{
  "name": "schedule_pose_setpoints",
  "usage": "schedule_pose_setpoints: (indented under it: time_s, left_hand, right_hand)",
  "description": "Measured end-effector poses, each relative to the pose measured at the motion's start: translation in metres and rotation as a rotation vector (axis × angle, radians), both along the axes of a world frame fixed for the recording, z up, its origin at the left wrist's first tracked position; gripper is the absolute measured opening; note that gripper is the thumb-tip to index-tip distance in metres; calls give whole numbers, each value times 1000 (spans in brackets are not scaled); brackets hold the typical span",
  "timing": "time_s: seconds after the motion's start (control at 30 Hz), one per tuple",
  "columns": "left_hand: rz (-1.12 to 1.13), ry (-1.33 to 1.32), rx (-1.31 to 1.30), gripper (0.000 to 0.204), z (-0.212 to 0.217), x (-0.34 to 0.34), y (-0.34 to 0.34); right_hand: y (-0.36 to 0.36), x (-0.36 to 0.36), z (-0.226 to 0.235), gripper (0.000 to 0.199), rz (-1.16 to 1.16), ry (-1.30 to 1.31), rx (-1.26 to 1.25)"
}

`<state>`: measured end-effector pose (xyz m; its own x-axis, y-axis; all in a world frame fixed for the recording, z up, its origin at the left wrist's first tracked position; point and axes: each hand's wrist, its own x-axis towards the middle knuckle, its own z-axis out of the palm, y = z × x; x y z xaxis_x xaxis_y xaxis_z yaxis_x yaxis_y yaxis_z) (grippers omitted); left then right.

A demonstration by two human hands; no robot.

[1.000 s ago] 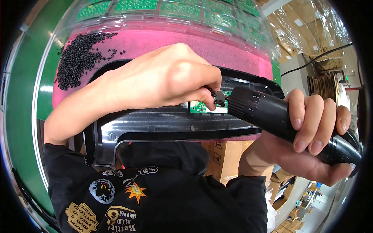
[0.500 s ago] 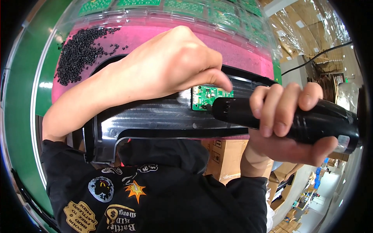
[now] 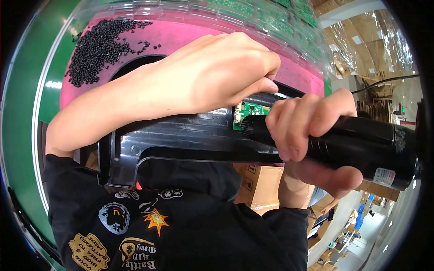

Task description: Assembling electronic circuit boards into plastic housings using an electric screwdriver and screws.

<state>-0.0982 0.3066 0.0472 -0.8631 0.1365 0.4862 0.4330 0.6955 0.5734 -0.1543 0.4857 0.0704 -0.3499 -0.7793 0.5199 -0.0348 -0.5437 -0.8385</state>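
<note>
My right hand (image 3: 307,122) wraps round a black electric screwdriver (image 3: 361,142), held nearly level with its nose pointing left. That nose covers the near part of a green circuit board (image 3: 253,109), and whether its bit touches a screw is hidden. The board lies inside a long black plastic housing (image 3: 190,133). My left hand (image 3: 226,72) is bent over the far side of the board, thumb and forefinger pressed together; anything between them is too small or hidden to tell.
A heap of small black screws (image 3: 97,56) lies on the pink mat (image 3: 174,36) at the far left. Clear plastic trays (image 3: 203,18) with green boards stand at the back. A cardboard box (image 3: 262,185) is below the table edge; a black cable (image 3: 384,81) runs at right.
My left thumb has drawn up against the forefinger, away from the board. The screwdriver's nose now covers more of the board's near side. The whole view has shifted slightly.
</note>
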Motion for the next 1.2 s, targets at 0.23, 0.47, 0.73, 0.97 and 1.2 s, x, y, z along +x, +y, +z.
schedule_pose_setpoints:
  time_s: [0.23, 0.47, 0.73, 0.97, 1.2]
  left_hand:
    - [-82, -50, -27, 15, -4, 0, -2]
    - [-125, -110, -10, 16, -5, 4, -1]
    - [-190, -143, -88, 19, -9, 7, -3]
    - [-404, -144, 82, 17, -3, -2, 0]
    - [-398, -114, 225, 13, -3, 0, 5]
  right_hand:
    - [-1, 1, 7, 71, -99, -17, 158]
    - [1, 13, 9, 74, -169, -73, 210]
    - [11, -1, 4, 66, -115, 54, -108]
    - [27, 7, 32, 45, -351, -83, -390]
    - [56, -10, 48, 40, -226, 38, -185]
